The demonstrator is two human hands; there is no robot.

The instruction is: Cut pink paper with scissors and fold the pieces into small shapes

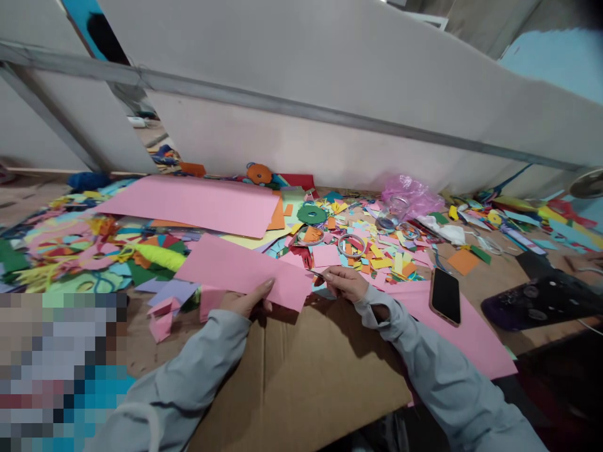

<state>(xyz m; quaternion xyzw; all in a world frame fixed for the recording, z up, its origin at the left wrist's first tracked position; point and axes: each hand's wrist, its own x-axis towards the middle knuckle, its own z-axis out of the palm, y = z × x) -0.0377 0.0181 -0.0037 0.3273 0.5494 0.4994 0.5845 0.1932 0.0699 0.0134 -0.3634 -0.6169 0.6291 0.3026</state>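
A pink paper strip (235,267) is held out over a brown cardboard sheet (306,376). My left hand (252,300) is closed on its lower edge, thumb on top. At the strip's right end, my right hand (346,284) is closed around a small dark, pointed tool (316,275), which looks like scissors. The tool's tip is close to the strip's right edge; whether it touches cannot be told. Beyond the strip lies a larger pink sheet (198,204).
Colourful paper scraps (377,254) cover the back of the table. A phone (445,296) rests on another pink sheet (480,342) at right, beside a dark purple object (541,298). A pink plastic bag (409,194) sits near the white wall. Folded pink paper (162,321) lies left.
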